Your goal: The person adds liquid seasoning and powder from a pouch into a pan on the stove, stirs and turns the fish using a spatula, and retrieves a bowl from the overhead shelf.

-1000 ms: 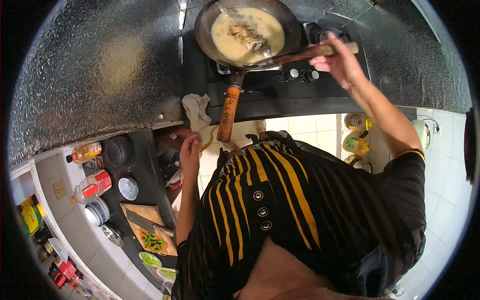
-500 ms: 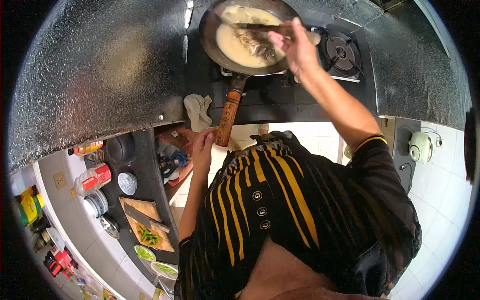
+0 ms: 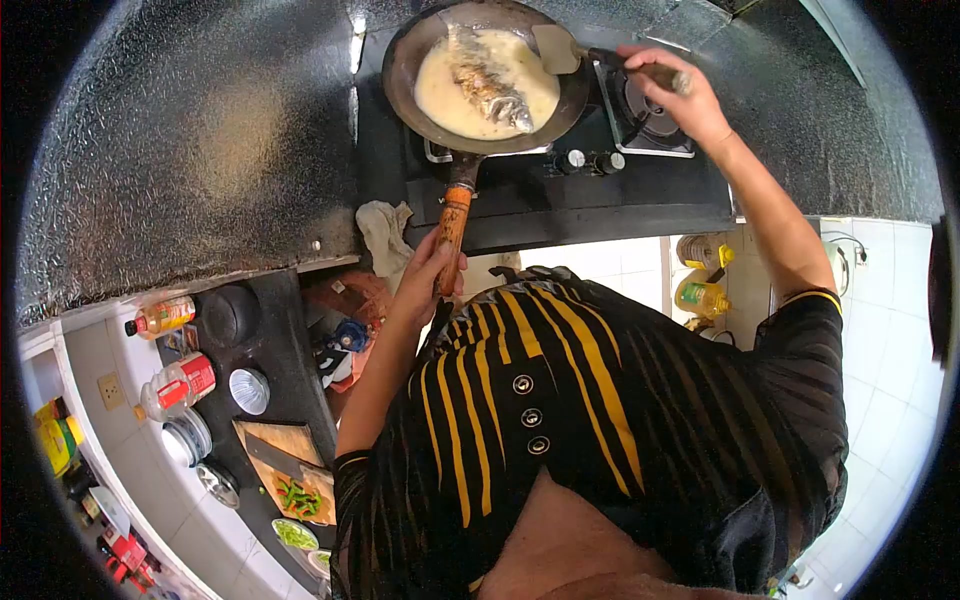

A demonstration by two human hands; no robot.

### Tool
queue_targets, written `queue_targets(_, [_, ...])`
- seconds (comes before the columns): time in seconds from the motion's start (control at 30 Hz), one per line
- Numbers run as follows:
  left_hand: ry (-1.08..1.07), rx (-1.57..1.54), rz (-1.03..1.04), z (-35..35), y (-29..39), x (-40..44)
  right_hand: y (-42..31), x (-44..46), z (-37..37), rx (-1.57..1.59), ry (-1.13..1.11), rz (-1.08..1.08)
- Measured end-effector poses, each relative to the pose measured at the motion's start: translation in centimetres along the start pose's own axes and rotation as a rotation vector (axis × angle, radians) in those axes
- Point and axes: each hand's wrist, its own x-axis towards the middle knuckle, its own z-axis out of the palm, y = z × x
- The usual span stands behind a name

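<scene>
A wok [image 3: 402, 85] sits on the stove at the top of the view, its wooden handle [image 3: 455, 212] pointing down toward me. My left hand [image 3: 424, 277] is wrapped round the lower end of that handle. In the wok a browned whole fish [image 3: 487, 85] lies in milky broth [image 3: 437, 92]. My right hand [image 3: 692, 105] is closed round the handle of a spatula [image 3: 556, 50], to the right of the wok. The spatula's blade is over the wok's right inner side; whether it touches the metal I cannot tell.
A second burner [image 3: 645, 110] is right of the wok. A grey cloth [image 3: 383, 235] hangs at the counter edge. On the left counter, a cleaver [image 3: 275, 455] and cut peppers [image 3: 298, 497] lie on a cutting board [image 3: 300, 440]. Oil bottles [image 3: 703, 297] stand low at right.
My right hand and the spatula have moved right, off the fish, which is now in plain sight. My left hand has closed round the wok handle, having been beside its end before.
</scene>
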Motion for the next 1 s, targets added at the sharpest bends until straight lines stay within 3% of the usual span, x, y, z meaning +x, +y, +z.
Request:
queue_targets(0.17, [-0.006, 0.003, -0.024, -0.3, 0.0, 0.0, 0.6, -1.7, 1.3, -0.039, 0.054, 0.062])
queue_targets(0.23, [-0.007, -0.005, -0.019, -0.1, 0.1, -0.1, 0.3, -2.1, 2.1, 0.268, 0.123, 0.232])
queue_targets(0.53, [-0.026, 0.030, 0.018, -0.3, -0.1, -0.1, -2.0, -2.5, 4.8, 0.368, 0.214, 0.332])
queue_targets(0.73, [-0.004, 0.014, 0.012, -0.4, 0.1, -0.2, -2.5, -1.7, 3.8, 0.313, 0.156, 0.294])
queue_targets(0.87, [-0.026, -0.023, 0.034, -1.9, 0.6, 0.0, -2.7, -0.3, -0.1, 0.169, 0.082, 0.148])
queue_targets(1.0, [0.014, -0.016, 0.023, -2.7, 2.0, 0.1, -0.4, 2.4, -4.4, 0.014, 0.067, 0.155])
